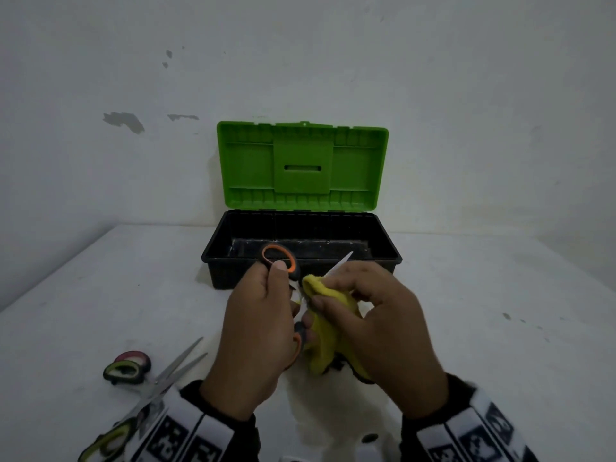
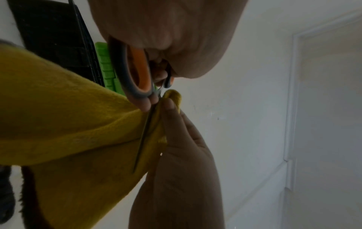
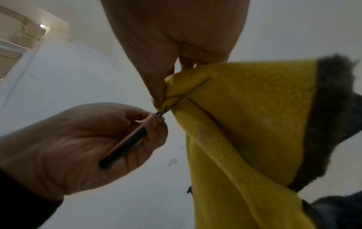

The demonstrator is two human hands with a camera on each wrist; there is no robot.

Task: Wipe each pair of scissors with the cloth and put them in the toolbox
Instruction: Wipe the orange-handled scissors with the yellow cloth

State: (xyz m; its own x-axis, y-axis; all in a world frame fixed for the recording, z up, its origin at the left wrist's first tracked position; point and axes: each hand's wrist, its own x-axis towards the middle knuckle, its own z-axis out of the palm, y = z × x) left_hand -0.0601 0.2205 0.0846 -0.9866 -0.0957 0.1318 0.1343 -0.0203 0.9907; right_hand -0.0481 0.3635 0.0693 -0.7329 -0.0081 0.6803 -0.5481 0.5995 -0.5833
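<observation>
Left hand [image 1: 256, 331] gripping orange scissors [image 1: 280, 258], blade cloth-hidden [image 1: 325, 328]

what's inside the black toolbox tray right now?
No scissors visible in the toolbox: only its bare, scuffed black floor. The orange scissors in the left hand and the right hand with the cloth cover the front-middle floor.

Head view: dim, flat light with heavy vignetting; corners fall to dark grey. Wall [image 1: 466, 95] and worktop [image 1: 500, 328] read dull grey-white. Straight edges bow toward the frame borders. No hard shadows, no glare.

Left wrist view: underexposed, soft focus; cloth [image 2: 58, 116] near the lens is blurred and murky.

Right wrist view: brighter. Small lamp [image 3: 42, 25] glares at upper left. Hand [image 3: 82, 144] is lit warmly. Cloth fringe is smeared at the right edge.
</observation>
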